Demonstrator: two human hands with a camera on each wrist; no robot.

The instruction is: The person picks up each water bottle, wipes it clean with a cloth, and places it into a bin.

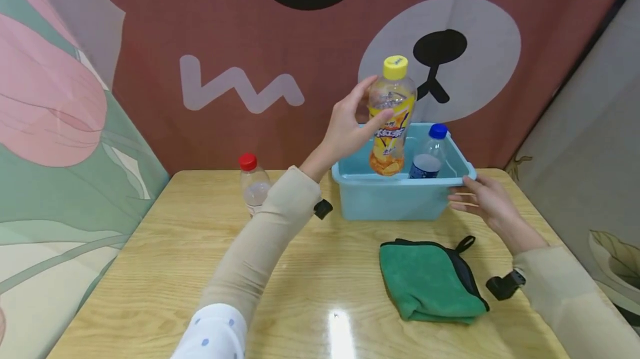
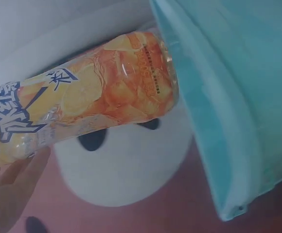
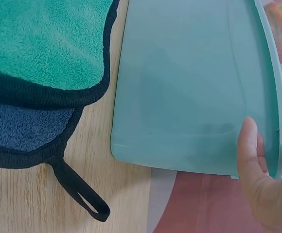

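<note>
The yellow-capped iced-tea bottle (image 1: 392,139) is held in the left hand (image 1: 347,131), with the thumb laid across the front of the label and the fingers reaching round the far side. It is kept almost upright, slightly tilted, over the light-blue plastic basin (image 1: 395,202), its base near the front rim; whether the two touch cannot be told. The basin's right front corner is gripped at the rim by the right hand (image 1: 487,202). Inside, a blue-capped bottle (image 1: 429,160) is seen. The step in hand is judged to be a transfer of the iced-tea bottle at the basin, though whether inward or outward cannot be told. For the next move, a steadied basin and a base kept clear of both rim and neighbour seem to be called for. In front, a folded green cloth (image 1: 425,281) is laid on the wooden table (image 1: 300,303); to the left, a red-capped bottle (image 1: 256,184) is partly hidden by the left sleeve (image 1: 265,237).
</note>
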